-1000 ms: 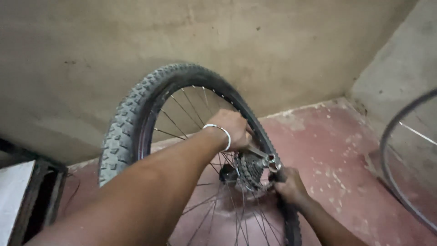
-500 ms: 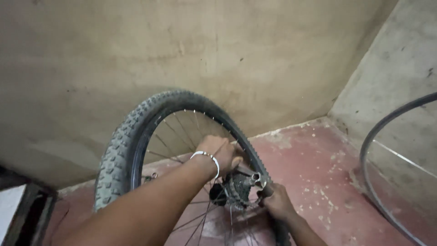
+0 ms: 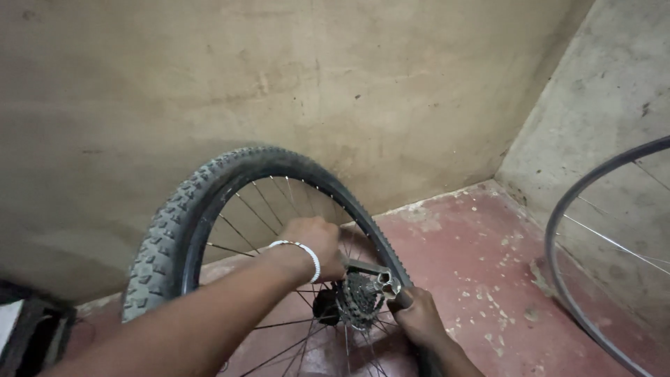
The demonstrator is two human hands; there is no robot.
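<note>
Upright, the stiff, fairly heavy knobby wheel (image 3: 230, 230) is steadied as left hand (image 3: 314, 244) and right hand (image 3: 417, 318) each close on a metal wrench (image 3: 373, 276) at its greasy cassette (image 3: 357, 301).

The single head camera looks steeply down from close above, facing the wall corner; the left hand (image 3: 315, 241) sits centre-low, right hand (image 3: 419, 318) just beyond.
</note>
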